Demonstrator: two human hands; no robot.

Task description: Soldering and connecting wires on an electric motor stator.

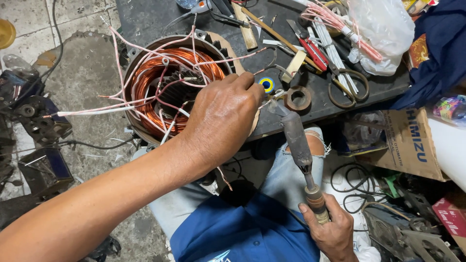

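The left hand [221, 116] pinches thin, floppy lead wires [269, 101] at the counter's [145, 19] near edge. The right hand [332, 230] grips the soldering iron [297, 145] by its rigid handle, fingers wrapped; the tip likely hot.

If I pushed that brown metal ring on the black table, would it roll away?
Probably not. The brown ring lies flat on the black table, so a push would likely slide it, not roll it. It looks thick and rusty, so probably stiff and heavy for its size. Stood on edge, it might roll.

Left hand [221, 119] pinches wires [266, 102] beside the copper-wound stator [165, 85]; right hand [330, 230] holds a soldering iron [296, 140].
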